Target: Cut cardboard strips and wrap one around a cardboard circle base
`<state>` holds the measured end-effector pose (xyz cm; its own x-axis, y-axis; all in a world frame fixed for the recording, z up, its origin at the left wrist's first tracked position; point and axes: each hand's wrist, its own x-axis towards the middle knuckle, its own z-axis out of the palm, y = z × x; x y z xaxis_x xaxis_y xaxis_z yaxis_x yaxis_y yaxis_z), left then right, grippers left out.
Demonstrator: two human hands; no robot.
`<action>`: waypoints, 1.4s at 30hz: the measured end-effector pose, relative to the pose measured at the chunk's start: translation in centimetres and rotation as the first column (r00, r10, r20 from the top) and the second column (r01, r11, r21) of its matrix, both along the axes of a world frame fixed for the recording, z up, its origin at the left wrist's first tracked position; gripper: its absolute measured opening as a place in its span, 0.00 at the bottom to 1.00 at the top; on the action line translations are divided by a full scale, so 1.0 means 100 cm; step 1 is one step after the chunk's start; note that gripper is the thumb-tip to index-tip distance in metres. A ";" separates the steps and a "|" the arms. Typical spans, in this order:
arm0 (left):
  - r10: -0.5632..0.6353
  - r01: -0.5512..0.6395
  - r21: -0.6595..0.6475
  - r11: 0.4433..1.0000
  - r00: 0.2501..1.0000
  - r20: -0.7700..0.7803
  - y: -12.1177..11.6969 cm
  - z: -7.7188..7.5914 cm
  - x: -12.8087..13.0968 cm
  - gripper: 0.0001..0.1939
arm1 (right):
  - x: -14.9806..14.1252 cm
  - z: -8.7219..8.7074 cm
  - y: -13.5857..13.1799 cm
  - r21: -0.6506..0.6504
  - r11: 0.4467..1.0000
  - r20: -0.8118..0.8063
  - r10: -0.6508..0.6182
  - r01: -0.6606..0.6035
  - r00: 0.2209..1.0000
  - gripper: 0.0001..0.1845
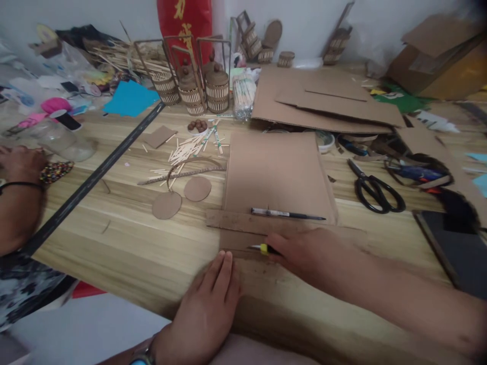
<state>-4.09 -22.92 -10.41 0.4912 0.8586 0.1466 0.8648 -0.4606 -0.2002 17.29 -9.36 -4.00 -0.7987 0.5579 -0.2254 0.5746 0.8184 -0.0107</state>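
My right hand (294,248) is closed around a yellow and black utility knife (264,248), its blade pointing left over a piece of brown cardboard (236,241). My left hand (213,294) lies flat with fingers stretched out, pressing near the lower left end of that cardboard. Just beyond is a cardboard strip (228,219), lying across the front of a larger cardboard sheet (274,167). A pen (288,214) rests on the sheet near the strip. Two cardboard discs (197,188) lie to the left, near scattered thin wooden sticks (184,152).
Black-handled scissors (375,190) and a dark phone or tablet (452,248) lie to the right. Small lidded stick baskets (217,91) stand at the back beside stacked cardboard (323,101). Another person's hand (23,159) is at the far left, by beads (56,171) and a clear jar (72,142).
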 end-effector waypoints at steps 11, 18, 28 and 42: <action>0.054 -0.054 -0.085 0.995 0.999 -0.006 -0.002 -0.002 0.006 0.20 | -0.054 0.007 -0.006 -0.112 0.989 0.060 0.104 -0.097 0.993 0.12; 0.027 -0.027 -0.095 0.995 1.000 -0.006 -0.002 -0.004 0.004 0.21 | -0.059 0.005 -0.007 -0.127 0.987 0.066 0.109 -0.100 0.992 0.12; 0.057 -0.057 -0.094 0.994 0.998 -0.006 -0.002 -0.002 0.008 0.20 | -0.057 0.006 -0.006 -0.127 0.983 0.031 0.137 -0.132 0.990 0.10; 0.099 -0.100 -0.103 0.990 0.995 -0.012 -0.005 -0.007 0.010 0.21 | -0.061 0.003 -0.006 -0.145 0.981 0.051 0.141 -0.132 0.989 0.09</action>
